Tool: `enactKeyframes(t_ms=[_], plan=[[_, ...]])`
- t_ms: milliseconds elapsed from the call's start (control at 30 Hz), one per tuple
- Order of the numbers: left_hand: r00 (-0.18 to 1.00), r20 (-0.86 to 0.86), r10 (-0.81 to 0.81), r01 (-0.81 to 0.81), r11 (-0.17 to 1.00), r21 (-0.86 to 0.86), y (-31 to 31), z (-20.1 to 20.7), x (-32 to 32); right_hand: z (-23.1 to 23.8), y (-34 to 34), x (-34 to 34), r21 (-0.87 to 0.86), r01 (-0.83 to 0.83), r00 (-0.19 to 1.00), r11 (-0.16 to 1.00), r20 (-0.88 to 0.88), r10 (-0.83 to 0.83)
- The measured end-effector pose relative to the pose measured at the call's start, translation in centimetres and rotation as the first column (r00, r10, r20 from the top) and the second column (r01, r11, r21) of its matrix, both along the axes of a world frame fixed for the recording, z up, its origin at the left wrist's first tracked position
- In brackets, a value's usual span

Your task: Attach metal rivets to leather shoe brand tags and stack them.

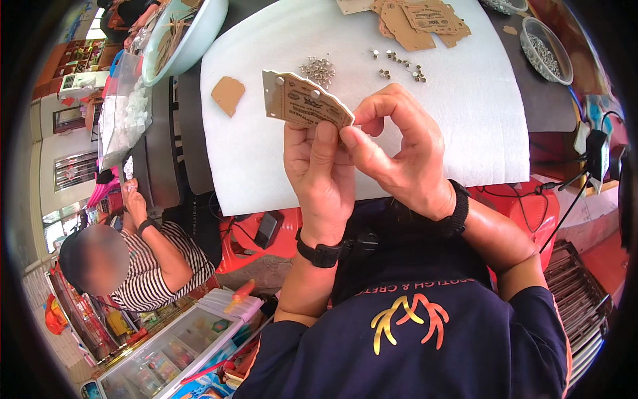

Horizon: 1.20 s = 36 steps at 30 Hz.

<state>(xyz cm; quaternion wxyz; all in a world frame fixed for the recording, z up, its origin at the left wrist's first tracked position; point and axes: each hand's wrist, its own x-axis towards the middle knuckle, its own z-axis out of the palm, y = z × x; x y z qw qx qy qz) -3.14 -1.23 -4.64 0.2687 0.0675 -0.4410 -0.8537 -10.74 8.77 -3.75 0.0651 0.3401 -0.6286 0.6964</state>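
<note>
My left hand holds up a brown printed card with a wavy upper edge, its thumb pressed on the front. Round silvery pieces show on the card near that edge. My right hand is closed at the card's right corner, thumb and forefinger pinching there. Whether a small piece lies between those fingertips is hidden. Beyond the card, a small heap of shiny metal pieces lies on the white foam sheet. More small metal caps are scattered to its right.
A loose brown card piece lies on the left. Several brown cards are stacked at the far side. A bowl of metal pieces stands at far right, a pale blue basin at far left. Another person sits at the left.
</note>
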Motion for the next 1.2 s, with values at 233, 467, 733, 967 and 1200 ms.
enactKeyframes(t_ms=[233, 467, 733, 967, 1200], plan=[[0.974, 0.070, 0.217, -0.205, 0.968, -0.144, 1.4, 1.0, -0.2, -1.5, -0.7, 0.0, -0.045, -0.073, 0.980, 0.996, 0.182, 0.080], [0.972, 0.041, 0.230, -0.215, 0.949, -0.230, 1.2, 0.6, -0.5, -1.6, -0.5, -0.2, -0.125, -0.250, 0.799, 0.960, 0.533, 0.278], [0.977, 0.038, 0.211, -0.199, 0.958, -0.207, 1.3, 1.0, -0.9, -0.6, 0.6, -1.8, -0.273, -0.440, 0.613, 0.855, 0.605, 0.509], [0.980, 0.074, 0.184, -0.169, 0.971, -0.169, 1.1, 1.6, -0.6, -0.3, 1.3, -3.3, -0.323, -0.585, 0.484, 0.744, 0.597, 0.640], [0.969, 0.086, 0.232, -0.210, 0.956, -0.207, 1.2, 1.4, -0.6, -1.1, 1.2, -3.1, -0.300, -0.546, 0.539, 0.782, 0.589, 0.602]])
